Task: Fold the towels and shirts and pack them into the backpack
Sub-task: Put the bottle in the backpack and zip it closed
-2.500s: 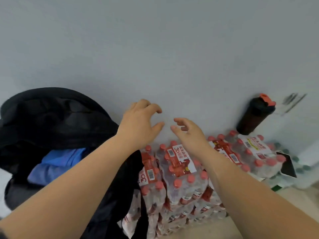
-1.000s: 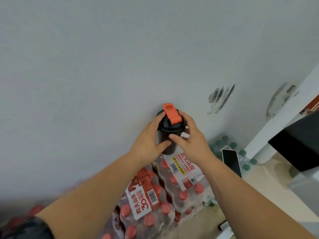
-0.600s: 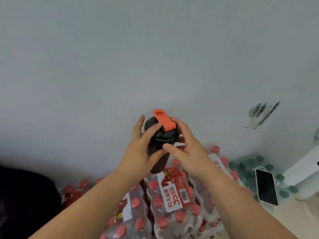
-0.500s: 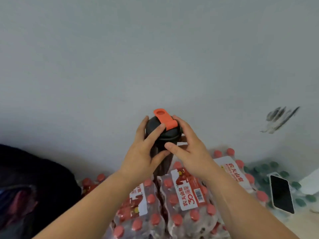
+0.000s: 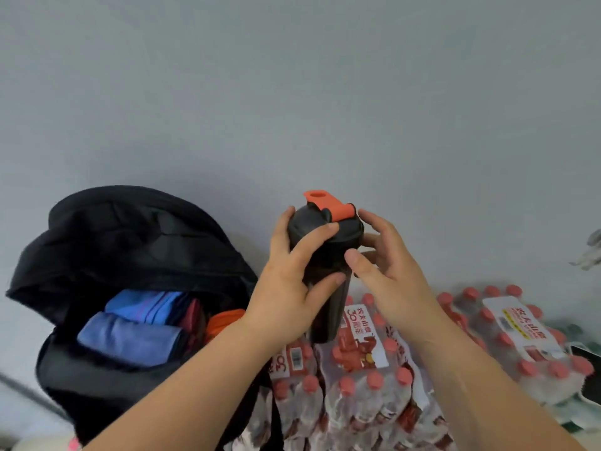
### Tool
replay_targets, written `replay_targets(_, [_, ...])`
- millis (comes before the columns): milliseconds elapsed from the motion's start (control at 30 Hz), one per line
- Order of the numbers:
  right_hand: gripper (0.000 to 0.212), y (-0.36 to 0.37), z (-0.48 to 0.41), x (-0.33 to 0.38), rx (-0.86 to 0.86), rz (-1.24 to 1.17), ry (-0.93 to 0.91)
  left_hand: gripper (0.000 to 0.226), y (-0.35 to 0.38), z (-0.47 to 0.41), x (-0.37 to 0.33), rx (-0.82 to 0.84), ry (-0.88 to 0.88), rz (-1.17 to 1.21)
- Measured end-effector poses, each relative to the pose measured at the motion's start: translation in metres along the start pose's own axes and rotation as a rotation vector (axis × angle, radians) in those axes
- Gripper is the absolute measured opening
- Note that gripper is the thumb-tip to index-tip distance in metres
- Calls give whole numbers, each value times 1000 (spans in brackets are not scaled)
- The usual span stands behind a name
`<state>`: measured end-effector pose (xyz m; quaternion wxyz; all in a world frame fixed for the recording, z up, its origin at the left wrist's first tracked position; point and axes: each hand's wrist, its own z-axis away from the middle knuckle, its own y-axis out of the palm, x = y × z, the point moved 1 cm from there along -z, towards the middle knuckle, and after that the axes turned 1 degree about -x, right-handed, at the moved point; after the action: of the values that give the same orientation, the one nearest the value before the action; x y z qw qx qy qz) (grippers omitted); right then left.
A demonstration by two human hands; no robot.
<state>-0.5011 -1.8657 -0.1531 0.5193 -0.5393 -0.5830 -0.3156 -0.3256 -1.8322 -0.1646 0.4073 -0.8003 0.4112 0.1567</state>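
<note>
The blue towels point(image 5: 130, 336) sit folded inside the open black backpack point(image 5: 130, 242) on my left. They look soft and light, easy to squash down flat from the top. My left hand point(image 5: 292, 288) wraps round a hard, smooth black bottle point(image 5: 325, 255) with an orange cap. My right hand point(image 5: 390, 281) holds it by the lid. Shiny packs of water bottles point(image 5: 374, 369) lie underneath.
</note>
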Motion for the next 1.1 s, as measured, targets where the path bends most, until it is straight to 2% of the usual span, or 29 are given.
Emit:
replay_targets(100, [41,24,5,0,-35,15,36,73,-32,5,5,-15,-30,-14])
replay_targets(233, [29,51,2,-28,-15,144,181,72,-69,2,15,-107,-85,-33])
replay_targets(300, [29,65,-2,-46,94,258,214,72,-86,-2,20,-176,-116,-53])
replay_targets(367, [36,86,-3,-61,288,317,221,74,-100,-3,26,-222,-150,-101])
replay_targets(467, [44,121,1,-78,559,489,88,76,-115,4,35,-238,-207,-178])
replay_targets(567, [48,140,5,-86,608,609,-4,76,-121,9,35,-239,-240,-202])
replay_targets(667, [50,142,0,-89,664,708,-64,76,-117,0,28,-318,-246,-172])
replay_targets(767, [51,136,-8,-89,765,711,-101,78,-99,-9,24,-374,-224,-107])
replay_targets(900, [48,119,-21,-101,708,677,-182,79,-72,-8,43,-371,-247,-210])
replay_targets(1100, [31,92,-46,-119,593,853,-536,76,-62,2,52,-360,-249,-412])
